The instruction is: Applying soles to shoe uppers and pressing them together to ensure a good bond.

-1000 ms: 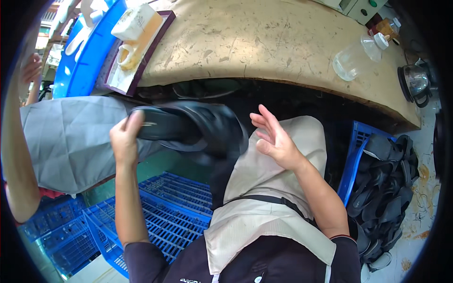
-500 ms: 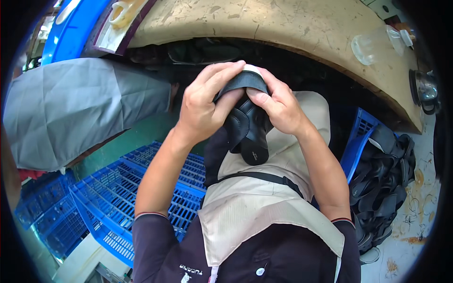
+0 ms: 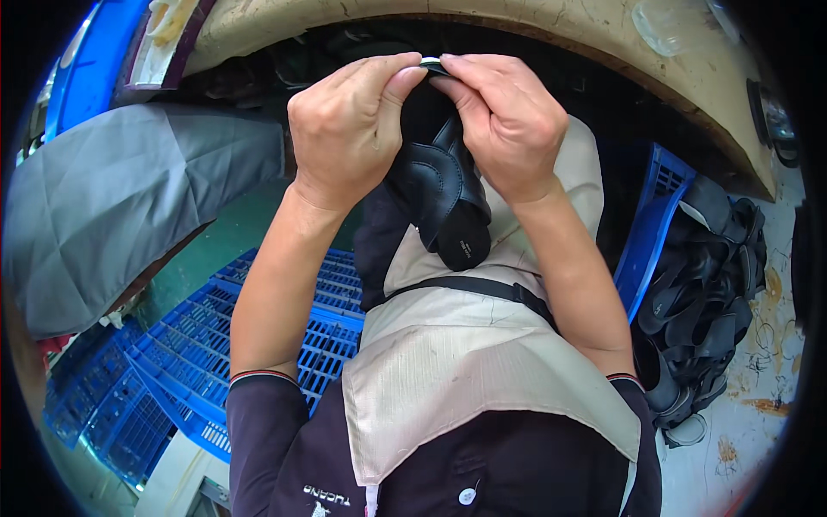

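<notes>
A black sandal (image 3: 435, 185) with stitched, crossing straps is held over my lap, its rounded insole end toward me. At its far end, my left hand (image 3: 349, 121) is closed, thumb and fingers pinching the dark edge, which has a small white strip (image 3: 430, 60) on it. My right hand (image 3: 510, 116) pinches the same edge from the other side, its fingertips close to the left ones. Both hands hide much of that far end. Beneath the sandal lies the beige apron (image 3: 482, 336) I wear.
Blue plastic crates (image 3: 207, 336) stand at the left, and another blue crate (image 3: 650, 224) at the right beside a pile of black sandals (image 3: 702, 302). A worn worktable (image 3: 551, 26) curves across the far side. Grey cloth (image 3: 146, 207) covers a person's legs at left.
Both hands have moved away from me and turned, from cupping the sandal's far end to pinching its edge. The sandal's near end has shifted slightly away too.
</notes>
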Tool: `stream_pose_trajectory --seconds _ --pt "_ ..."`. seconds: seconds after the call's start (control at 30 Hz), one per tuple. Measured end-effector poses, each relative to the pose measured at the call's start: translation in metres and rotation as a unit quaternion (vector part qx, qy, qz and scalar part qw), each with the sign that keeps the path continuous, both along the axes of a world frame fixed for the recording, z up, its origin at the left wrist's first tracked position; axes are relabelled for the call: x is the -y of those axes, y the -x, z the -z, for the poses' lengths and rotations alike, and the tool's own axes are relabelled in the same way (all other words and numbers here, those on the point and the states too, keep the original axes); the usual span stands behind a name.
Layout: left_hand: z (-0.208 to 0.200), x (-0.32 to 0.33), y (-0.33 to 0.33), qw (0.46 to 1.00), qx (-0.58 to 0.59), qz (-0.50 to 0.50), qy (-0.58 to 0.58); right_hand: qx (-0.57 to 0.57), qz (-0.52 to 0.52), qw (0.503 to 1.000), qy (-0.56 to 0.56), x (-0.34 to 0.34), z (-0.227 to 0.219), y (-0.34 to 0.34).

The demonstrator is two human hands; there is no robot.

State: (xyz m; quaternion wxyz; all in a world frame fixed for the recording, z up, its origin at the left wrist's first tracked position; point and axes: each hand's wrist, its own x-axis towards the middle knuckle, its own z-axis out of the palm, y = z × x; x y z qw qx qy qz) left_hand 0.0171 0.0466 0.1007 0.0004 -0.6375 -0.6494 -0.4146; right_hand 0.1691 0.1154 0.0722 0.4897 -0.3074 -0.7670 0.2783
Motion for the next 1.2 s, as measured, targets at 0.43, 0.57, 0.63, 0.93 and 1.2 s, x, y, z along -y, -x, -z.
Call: stream_pose_trajectory --seconds 0.43,0.57,0.63,0.93,1.2 --pt "-0.041 0.002 -0.018 0.845 0.514 0.032 0.142 -0.094 -0.231 0.796 0.551 -0.032 -0.065 -0.049" --pt "-0.012 -0.001 -0.013 0.780 0.581 0.051 0.226 -0.052 -0.157 0.790 0.591 -0.027 -0.054 -0.049" --pt "-0.006 -0.004 -0.015 0.758 0.604 0.051 0.242 -0.039 -0.159 0.827 0.538 -0.032 -0.035 -0.054" --pt "-0.008 -0.010 -0.028 0.723 0.640 -0.016 0.258 0.036 -0.128 0.888 0.440 -0.041 -0.016 -0.056" --pt "-0.007 -0.002 -0.046 0.772 0.584 0.046 0.248 0.049 -0.185 0.898 0.397 -0.051 -0.031 -0.055"
